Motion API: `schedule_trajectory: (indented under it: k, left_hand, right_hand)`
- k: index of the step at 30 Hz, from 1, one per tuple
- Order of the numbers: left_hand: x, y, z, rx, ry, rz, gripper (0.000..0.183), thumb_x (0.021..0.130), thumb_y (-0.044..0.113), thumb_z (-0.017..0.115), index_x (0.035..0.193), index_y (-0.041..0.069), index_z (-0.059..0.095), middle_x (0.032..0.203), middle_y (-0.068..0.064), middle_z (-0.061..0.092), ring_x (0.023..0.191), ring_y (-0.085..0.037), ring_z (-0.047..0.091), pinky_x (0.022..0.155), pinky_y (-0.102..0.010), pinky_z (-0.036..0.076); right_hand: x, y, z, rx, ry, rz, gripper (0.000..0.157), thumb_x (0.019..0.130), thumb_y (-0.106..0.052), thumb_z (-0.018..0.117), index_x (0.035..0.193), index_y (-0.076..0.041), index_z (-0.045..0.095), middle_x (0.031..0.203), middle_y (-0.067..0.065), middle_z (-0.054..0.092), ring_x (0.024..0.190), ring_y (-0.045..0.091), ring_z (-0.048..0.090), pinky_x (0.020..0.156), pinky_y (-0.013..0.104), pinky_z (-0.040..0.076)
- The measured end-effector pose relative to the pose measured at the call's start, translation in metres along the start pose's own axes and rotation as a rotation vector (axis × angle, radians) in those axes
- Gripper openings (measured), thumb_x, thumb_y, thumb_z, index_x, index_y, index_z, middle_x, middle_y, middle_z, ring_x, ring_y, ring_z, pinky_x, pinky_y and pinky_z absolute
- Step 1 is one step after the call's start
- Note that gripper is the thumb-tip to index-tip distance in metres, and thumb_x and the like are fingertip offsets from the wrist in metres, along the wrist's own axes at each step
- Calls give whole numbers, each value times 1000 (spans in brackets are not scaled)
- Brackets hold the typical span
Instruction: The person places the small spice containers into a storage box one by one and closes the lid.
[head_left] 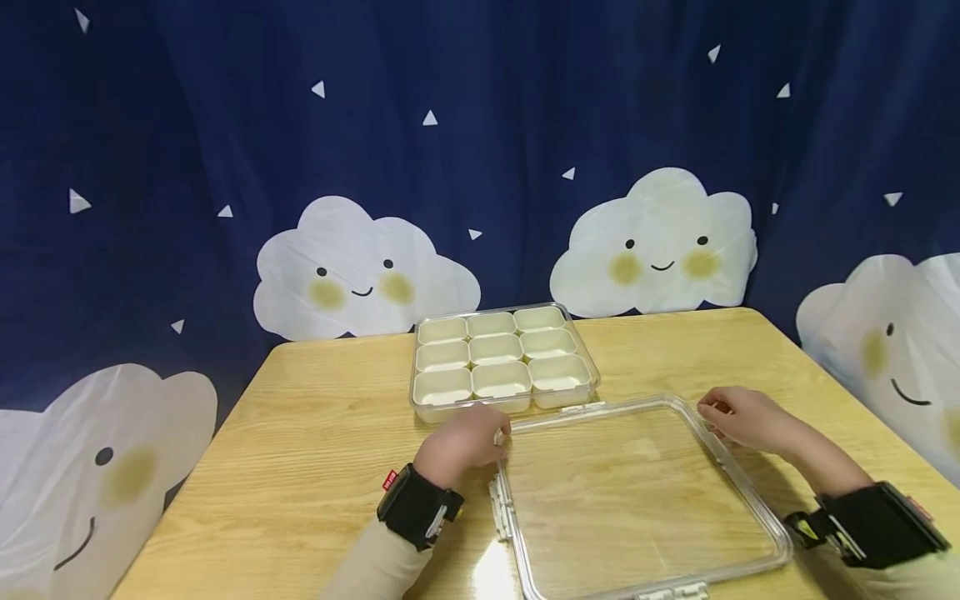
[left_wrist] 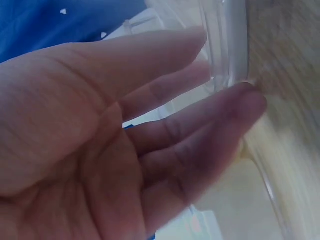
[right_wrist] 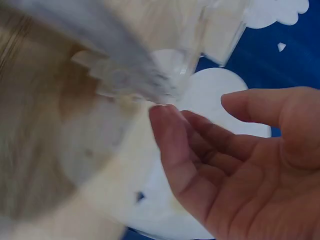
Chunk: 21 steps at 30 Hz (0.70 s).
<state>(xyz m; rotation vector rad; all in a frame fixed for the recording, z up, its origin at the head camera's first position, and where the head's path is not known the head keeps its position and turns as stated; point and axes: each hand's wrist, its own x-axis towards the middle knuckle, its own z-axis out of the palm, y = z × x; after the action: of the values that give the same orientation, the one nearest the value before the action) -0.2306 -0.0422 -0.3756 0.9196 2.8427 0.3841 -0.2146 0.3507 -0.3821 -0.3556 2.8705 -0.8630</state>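
A clear plastic lid (head_left: 645, 492) with a raised rim and white latches spans the front right of the table. At its far left corner, my left hand (head_left: 467, 437) grips the rim (left_wrist: 235, 40), thumb and fingers around the edge in the left wrist view. My right hand (head_left: 750, 421) is at the lid's far right side. Its fingertips (right_wrist: 164, 112) meet the blurred rim next to a latch, and the thumb stands well apart. Behind the lid sits a clear box (head_left: 581, 398) holding several cream cups (head_left: 501, 379) in rows.
The light wooden table (head_left: 300, 467) has rounded far corners. Directly behind it hangs a dark blue curtain (head_left: 495, 75) with white smiling clouds (head_left: 660, 242) and small triangles. The box's near side lies close to the lid's far edge.
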Motion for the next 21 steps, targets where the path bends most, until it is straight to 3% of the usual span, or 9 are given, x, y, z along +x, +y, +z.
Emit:
schedule_trajectory:
  k: [4,8,14,21]
  left_hand:
    - [4,-4,-1,-12,-13,-23,17,83,5,79,98,2,72,97,-10,68,91,-22,62,81,-34,52]
    - [7,-5,-1,-28,-34,-45,19,82,4,78,100,1,72,103,-12,68,96,-24,63,84,-35,52]
    - [7,-4,-1,-37,-55,-74,19,83,4,76,101,1,71,103,-12,67,94,-22,61,83,-34,52]
    - [9,1,-1,-76,-57,-128,22,76,-4,71,96,3,65,93,-7,62,81,-17,53,72,-30,48]
  right_hand:
    - [12,8,-1,178,-128,104,29,106,-16,52,106,12,61,65,0,45,54,13,44,51,31,45]
    - [15,14,1,220,-171,110,23,101,-13,60,85,3,66,57,-6,35,47,7,35,48,27,40]
    - [13,17,8,245,-174,115,18,101,-7,56,85,-1,52,64,-2,38,50,9,36,50,27,37]
    - [4,11,11,177,-94,59,18,101,-5,51,86,-4,42,73,2,38,55,13,38,51,28,37]
